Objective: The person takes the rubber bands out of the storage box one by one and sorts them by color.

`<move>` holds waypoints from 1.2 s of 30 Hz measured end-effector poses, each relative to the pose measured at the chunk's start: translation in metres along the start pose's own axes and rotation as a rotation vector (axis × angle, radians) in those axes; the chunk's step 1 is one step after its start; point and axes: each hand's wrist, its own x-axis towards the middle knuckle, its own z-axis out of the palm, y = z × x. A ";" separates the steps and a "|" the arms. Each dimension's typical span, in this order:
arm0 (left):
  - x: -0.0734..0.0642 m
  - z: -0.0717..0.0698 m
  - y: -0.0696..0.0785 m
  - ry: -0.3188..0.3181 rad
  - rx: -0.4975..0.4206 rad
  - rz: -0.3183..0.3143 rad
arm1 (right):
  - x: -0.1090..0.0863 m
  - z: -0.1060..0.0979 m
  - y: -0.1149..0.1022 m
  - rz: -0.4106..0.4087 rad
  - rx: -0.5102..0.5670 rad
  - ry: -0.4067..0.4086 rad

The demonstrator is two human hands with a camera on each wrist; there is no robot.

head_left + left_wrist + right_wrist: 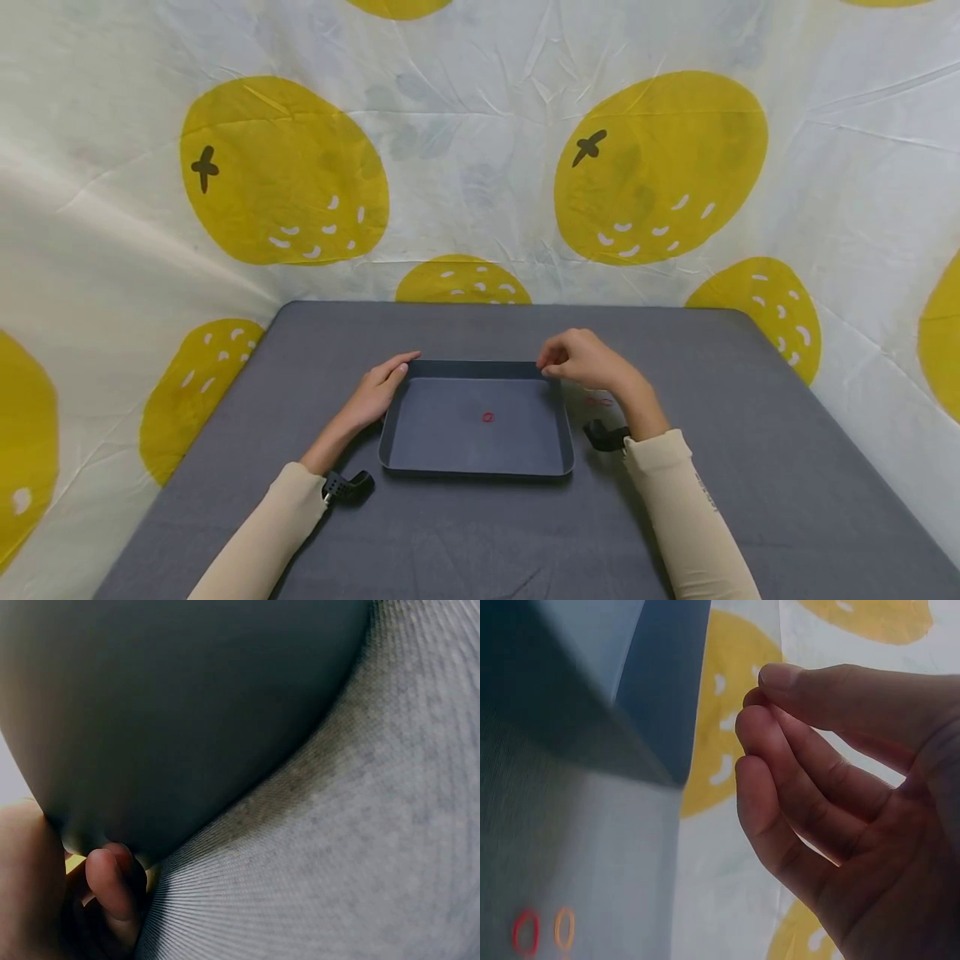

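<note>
A dark grey rectangular tray point(480, 471) lies on the table. My left hand point(373, 393) holds its far left side, with the thumb at the rim; in the left wrist view, curled fingers point(109, 885) show by the tray's outer wall point(195, 712). One small red ring point(488, 417), like a rubber band, lies inside the tray. My right hand point(585, 360) is over the far right corner, its thumb and index fingertips together; no thing shows between them. Right of the tray lie a red ring point(526, 932) and an orange ring point(564, 928).
A grey cloth covers the table point(480, 542). Behind and beside it hangs a white curtain point(472, 200) with large yellow fruit prints. Dark wrist cameras sit on both wrists, the right one point(603, 435) just beside the tray's right side.
</note>
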 end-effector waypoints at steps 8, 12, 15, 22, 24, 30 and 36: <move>0.001 0.000 -0.001 -0.001 0.001 -0.022 | 0.015 0.007 -0.018 -0.042 0.015 -0.005; 0.000 -0.001 0.000 -0.020 -0.031 -0.034 | 0.021 0.013 -0.023 -0.056 0.006 -0.011; 0.000 -0.001 0.000 -0.022 -0.038 -0.028 | 0.026 0.017 -0.026 -0.065 0.005 -0.014; 0.000 -0.001 0.001 -0.001 0.005 -0.013 | 0.035 0.027 -0.030 -0.098 0.007 -0.025; 0.000 -0.001 0.001 0.001 0.002 -0.011 | 0.037 0.031 -0.029 -0.103 0.007 -0.032; 0.000 -0.002 0.003 -0.001 -0.003 -0.004 | 0.043 0.044 -0.028 -0.094 0.031 -0.091; 0.000 -0.002 0.002 -0.008 0.005 -0.004 | 0.048 0.056 -0.027 -0.088 0.044 -0.204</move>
